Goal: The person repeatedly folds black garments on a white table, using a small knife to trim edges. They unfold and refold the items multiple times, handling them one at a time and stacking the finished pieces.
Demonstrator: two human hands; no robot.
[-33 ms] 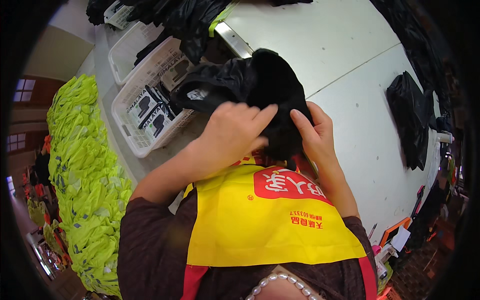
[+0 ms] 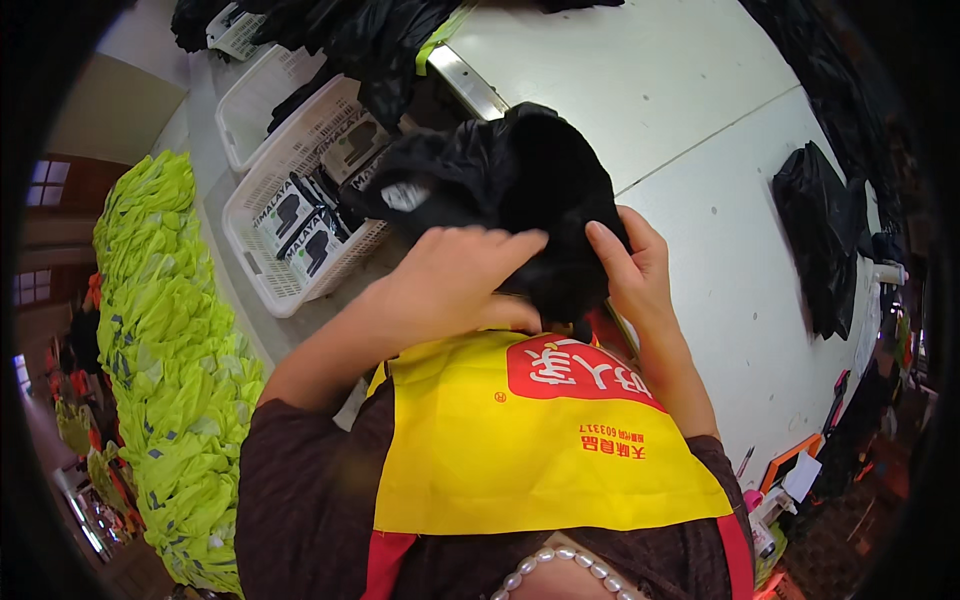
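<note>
A black winter hat point(image 2: 555, 185) with a dark plush inside lies open before my chest, above the front of a yellow apron point(image 2: 450, 430). On its far-left flap shows a small white label point(image 2: 404, 196). My right hand point(image 2: 635, 265) grips the hat's right edge, thumb on the plush side and fingers behind. My left hand point(image 2: 470, 275) is slightly blurred at the near-left side of the hat. Its index finger stretches over the black fabric and its thumb stands apart below. Whether the left fingertips touch the hat is hard to make out.
A white plastic basket point(image 2: 262, 268) with several printed packets stands on the table left of the hat; another white basket point(image 2: 228, 120) is behind it. Neon-yellow garments point(image 2: 170, 380) are heaped far left. A black bag-like bundle point(image 2: 818, 240) lies on the pale tabletop point(image 2: 710, 250) at right.
My left hand has shifted slightly left and nearer to me, its thumb spreading lower. The hat's labelled flap has turned a little. My right hand keeps its hold.
</note>
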